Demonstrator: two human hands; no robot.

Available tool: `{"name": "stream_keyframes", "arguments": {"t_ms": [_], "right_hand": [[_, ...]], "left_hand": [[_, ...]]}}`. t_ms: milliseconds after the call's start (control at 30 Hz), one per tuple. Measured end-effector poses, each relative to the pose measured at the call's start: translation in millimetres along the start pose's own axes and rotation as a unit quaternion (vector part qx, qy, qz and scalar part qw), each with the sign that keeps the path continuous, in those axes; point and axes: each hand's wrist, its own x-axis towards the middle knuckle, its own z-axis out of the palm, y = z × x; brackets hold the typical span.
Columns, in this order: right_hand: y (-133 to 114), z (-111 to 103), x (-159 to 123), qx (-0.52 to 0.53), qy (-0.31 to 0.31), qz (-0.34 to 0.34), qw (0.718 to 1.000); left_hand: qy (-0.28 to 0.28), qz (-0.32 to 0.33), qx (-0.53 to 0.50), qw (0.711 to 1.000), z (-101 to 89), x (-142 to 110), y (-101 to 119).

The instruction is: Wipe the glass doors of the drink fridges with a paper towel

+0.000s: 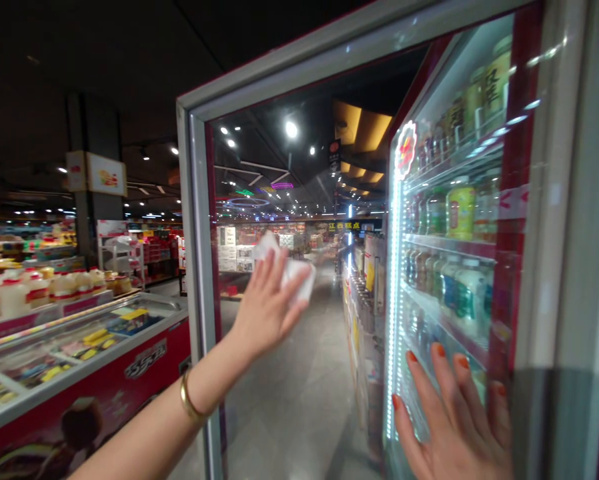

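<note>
My left grip holds a white cloth under outstretched fingers, at the middle of the glass door. My right grip is wide, fingers spread, at the door's lower right — touching it or not, I cannot tell. A red freezer stands left of the door.

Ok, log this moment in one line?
Left hand: flat over white cloth at glass door | Right hand: fingers spread, contact unclear | In view: shelved bottles
</note>
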Motion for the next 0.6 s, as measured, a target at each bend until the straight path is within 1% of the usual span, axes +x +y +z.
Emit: {"name": "stream_keyframes", "arguments": {"t_ms": [33, 67, 100, 133, 167, 200, 233, 267, 300, 333, 400, 433, 467, 500, 533, 567, 600], "right_hand": [[0, -2, 1, 0.018, -0.003, 0.008, 1.000], [0, -4, 1, 0.040, 0.003, 0.017, 0.999], [0, -5, 1, 0.064, 0.017, 0.027, 0.997], [1, -7, 1, 0.088, 0.038, 0.035, 0.995], [3, -8, 0, 0.108, 0.060, 0.040, 0.991], [4, -8, -1, 0.123, 0.080, 0.040, 0.988], [5, -8, -2, 0.130, 0.095, 0.032, 0.986], [6, -7, -3, 0.132, 0.097, 0.021, 0.986], [5, -7, -3, 0.129, 0.091, 0.011, 0.987], [4, -5, -4, 0.123, 0.082, 0.005, 0.989], [0, -2, -7, 0.098, 0.059, 0.013, 0.993], [-3, -1, -8, 0.087, 0.052, 0.024, 0.995], [-5, 0, -10, 0.084, 0.051, 0.038, 0.994], [-6, 1, -12, 0.093, 0.057, 0.048, 0.993], [-6, 1, -15, 0.109, 0.065, 0.053, 0.991], [-4, 2, -18, 0.126, 0.075, 0.052, 0.988], [-2, 2, -20, 0.140, 0.086, 0.047, 0.985]], "left_hand": [[0.019, -0.063, 0.000, 0.998, -0.3, 10, -6], [0.033, -0.096, -0.003, 0.995, 0.1, 17, -6], [0.036, -0.093, -0.007, 0.995, 0.8, 19, 0], [0.028, -0.050, -0.013, 0.998, 1.6, 17, 11], [0.009, 0.026, -0.017, 0.999, 2.2, 12, 25], [-0.011, 0.117, -0.022, 0.993, 2.4, 7, 37], [-0.028, 0.193, -0.027, 0.980, 2.2, 3, 46], [-0.038, 0.235, -0.031, 0.971, 1.6, 2, 48], [-0.038, 0.238, -0.031, 0.970, 0.7, 6, 45], [-0.030, 0.204, -0.030, 0.978, -0.3, 14, 37], [0.010, 0.075, -0.023, 0.997, -1.8, 38, 18], [0.030, 0.015, -0.020, 0.999, -1.8, 48, 13], [0.044, -0.020, -0.019, 0.999, -1.1, 56, 12], [0.047, -0.022, -0.020, 0.998, 0.0, 58, 18], [0.037, 0.014, -0.023, 0.999, 1.1, 57, 27], [0.018, 0.085, -0.026, 0.996, 2.0, 53, 38], [-0.006, 0.175, -0.030, 0.984, 2.2, 48, 49]]}}
